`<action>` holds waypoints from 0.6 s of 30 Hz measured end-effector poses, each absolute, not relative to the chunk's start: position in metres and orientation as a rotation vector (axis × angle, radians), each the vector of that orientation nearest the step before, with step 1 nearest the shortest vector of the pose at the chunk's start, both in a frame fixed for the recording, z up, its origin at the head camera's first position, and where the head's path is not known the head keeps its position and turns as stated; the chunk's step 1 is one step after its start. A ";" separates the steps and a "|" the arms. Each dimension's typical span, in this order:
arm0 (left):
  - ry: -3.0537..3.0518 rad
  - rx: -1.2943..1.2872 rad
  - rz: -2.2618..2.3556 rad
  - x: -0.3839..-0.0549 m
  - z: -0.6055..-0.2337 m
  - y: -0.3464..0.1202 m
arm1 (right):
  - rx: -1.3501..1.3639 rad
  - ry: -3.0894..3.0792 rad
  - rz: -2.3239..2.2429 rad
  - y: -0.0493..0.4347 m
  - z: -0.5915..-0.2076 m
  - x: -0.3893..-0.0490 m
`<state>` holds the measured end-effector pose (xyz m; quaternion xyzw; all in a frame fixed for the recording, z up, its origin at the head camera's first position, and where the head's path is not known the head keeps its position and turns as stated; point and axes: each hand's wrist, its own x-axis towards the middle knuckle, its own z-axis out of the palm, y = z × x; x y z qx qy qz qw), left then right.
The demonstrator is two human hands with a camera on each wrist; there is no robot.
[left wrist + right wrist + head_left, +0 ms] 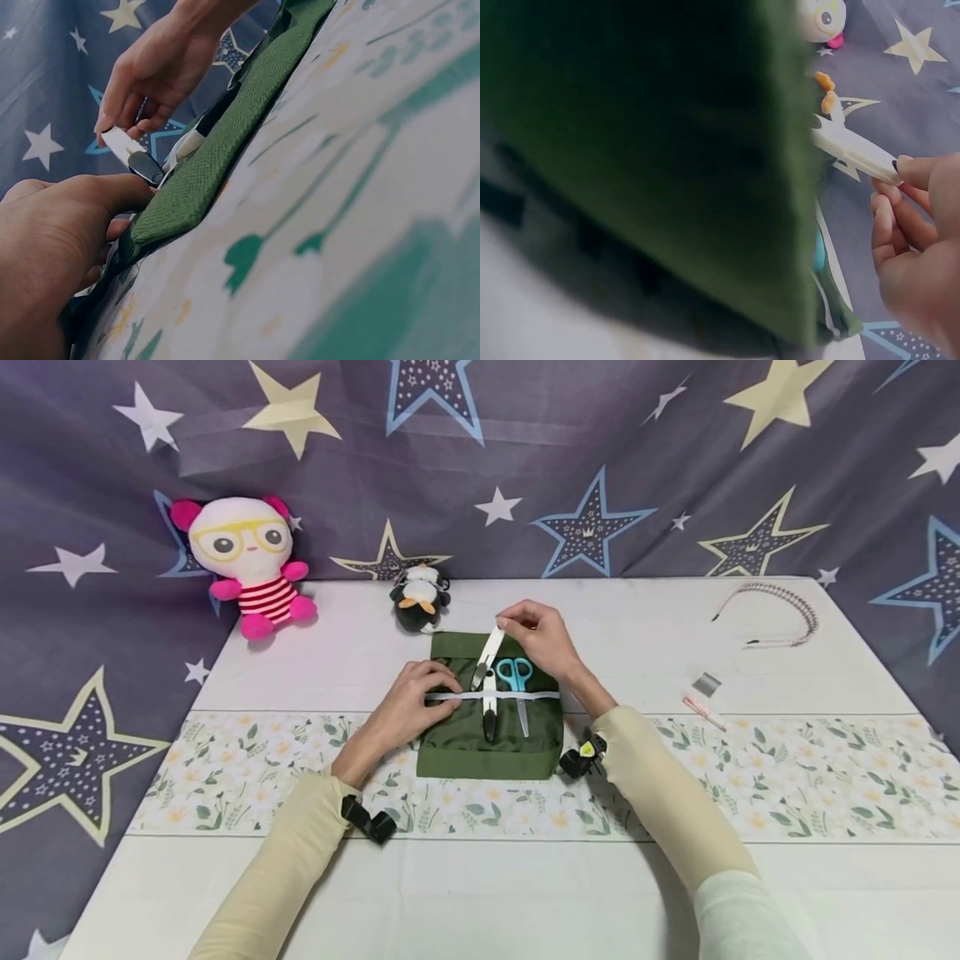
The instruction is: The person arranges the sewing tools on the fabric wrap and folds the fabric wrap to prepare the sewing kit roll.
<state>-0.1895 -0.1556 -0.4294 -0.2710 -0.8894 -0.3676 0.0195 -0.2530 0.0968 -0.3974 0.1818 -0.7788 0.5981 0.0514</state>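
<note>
A dark green fabric organizer point(453, 752) lies flat, crossed by a white elastic band point(542, 695). My left hand point(412, 697) is at its left side, thumb and fingers pinching the band. Up over the organizer, my right hand point(546, 642) pinches one end of a slim white tool with a dark tip point(489, 647); the tip points down toward the band. The tool's exact kind cannot be told. Beneath the band are a similar white-and-black tool point(490, 706) and turquoise-handled scissors point(515, 675). In the right wrist view, green fabric hides most of the work.
A penguin plush point(420, 599) stands just behind the organizer, and a pink-and-white plush point(251, 568) sits back left. At right lie a headband point(806, 610), a small grey piece point(707, 683) and a pink-and-white strip-like item point(703, 712). A star-patterned curtain point(585, 443) hangs behind.
</note>
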 end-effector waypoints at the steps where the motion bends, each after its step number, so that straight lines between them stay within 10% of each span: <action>1: -2.759 -0.841 -1.144 -0.190 -0.430 -0.156 | 0.565 -2.383 1.806 0.096 -0.397 -0.253; 18: -2.755 -0.843 -1.177 -0.190 -0.429 -0.156 | 0.733 -2.617 1.615 0.100 -0.381 -0.256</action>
